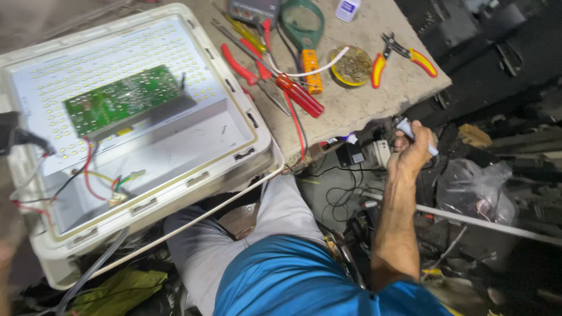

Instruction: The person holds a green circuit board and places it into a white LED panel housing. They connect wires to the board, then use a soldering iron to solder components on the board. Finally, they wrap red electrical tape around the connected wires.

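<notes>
A rough, speckled grey tabletop (357, 105) filled the upper middle of the view, its right corner jutting over a dark, crowded floor (497, 193) of cables, scrap and a crumpled clear plastic bag (474, 184). The largest thing was a white plastic lamp housing (246, 126), a shallow rounded-corner tray tilted off the tabletop's left edge toward the person's lap; its far-left side ran out of view. Inside lay a pale panel dotted with rows of small yellow lights (82, 64), and on that a green circuit board (123, 99), rectangular and studded with tiny parts too blurred to tell apart. Red, black and yellow wires (88, 175) curled from the board's lower edge into the tray. Below, grey trousers (275, 216) and a blue shirt (304, 281) hid whatever the person sat on. A thin white pipe (486, 222) crossed the clutter at right. On the tabletop lay red-handled pliers (257, 73), red-and-yellow cutters (404, 55), a round tin of brass-coloured wool (351, 65) and a green-framed magnifier (302, 22), cut off at the top. The right hand (413, 153) was held out beyond the tabletop's edge, above the floor clutter, its fingers (404, 137) wrapped shut around a slim pale-handled tool (410, 130), probably a soldering iron, whose tip could not be made out. The left hand was no more than a blur at the lower-left border, so its fingers could not be judged.
</notes>
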A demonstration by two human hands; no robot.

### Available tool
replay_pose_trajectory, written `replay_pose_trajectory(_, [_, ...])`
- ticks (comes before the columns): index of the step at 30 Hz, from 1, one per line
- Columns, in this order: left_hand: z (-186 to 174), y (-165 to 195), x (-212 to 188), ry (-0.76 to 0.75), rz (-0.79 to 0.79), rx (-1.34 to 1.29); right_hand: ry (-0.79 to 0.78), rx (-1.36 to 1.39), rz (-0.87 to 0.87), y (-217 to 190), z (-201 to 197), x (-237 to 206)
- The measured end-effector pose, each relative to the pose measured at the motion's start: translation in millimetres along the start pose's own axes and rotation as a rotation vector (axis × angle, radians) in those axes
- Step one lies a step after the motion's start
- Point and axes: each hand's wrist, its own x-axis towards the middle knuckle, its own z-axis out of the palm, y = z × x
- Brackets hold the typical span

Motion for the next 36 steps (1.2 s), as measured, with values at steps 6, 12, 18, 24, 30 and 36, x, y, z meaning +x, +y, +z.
replay_pose_trajectory(6, [-19,22,-3,0.011,0.011,0.156,-0.167,0.126,0.272,25,1,-15])
replay_pose_trajectory(12, [16,-39,-27,-0.126,-0.079,0.024,-0.063,-0.086,0.143,74,-45,-32])
replay_pose_trajectory(18, [22,-62,-24,-0.288,-0.036,-0.028,-0.594,-0.537,-0.597,74,-32,-141])
replay_pose_trajectory(24, [-1,-10,-3,-0.409,-0.34,0.013,-1.076,-1.152,-0.606,93,53,-196])
replay_pose_trajectory(30, [-48,17,2,-0.19,0.037,-0.003,-0.847,-0.928,-0.37,74,115,-197])
replay_pose_trajectory(36, [-40,1,-7,-0.13,0.057,0.028,-1.109,-1.401,-0.647,42,120,-211])
